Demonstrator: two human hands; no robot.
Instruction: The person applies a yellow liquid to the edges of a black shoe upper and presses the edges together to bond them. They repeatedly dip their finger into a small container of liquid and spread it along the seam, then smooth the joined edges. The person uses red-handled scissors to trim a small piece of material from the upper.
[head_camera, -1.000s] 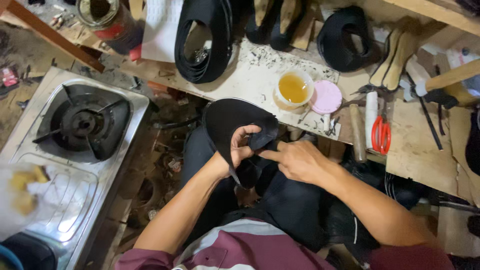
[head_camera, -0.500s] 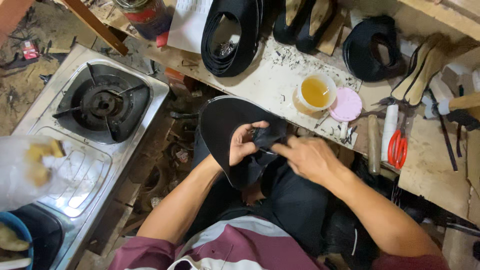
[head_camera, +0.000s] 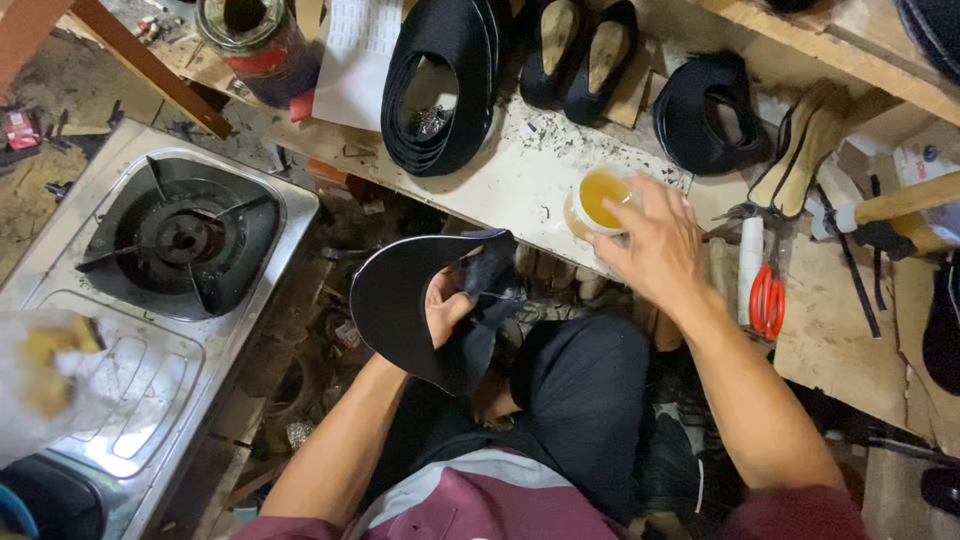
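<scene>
Under right hand (head_camera: 655, 250), half-hidden glue cup (head_camera: 597, 200)

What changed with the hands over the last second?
The right hand let go of the black shoe upper and reached forward to the small cup of yellow glue on the bench. The left hand kept its grip on the upper over the lap. The red scissors stayed put.

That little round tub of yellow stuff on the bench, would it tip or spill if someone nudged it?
The tub looks low and wide, so it probably slides rather than tips. It is open on top with yellowish liquid inside, so a sharp push might slop some out. It seems small and likely light; the right hand reaching over it could probably lift it easily.
</scene>
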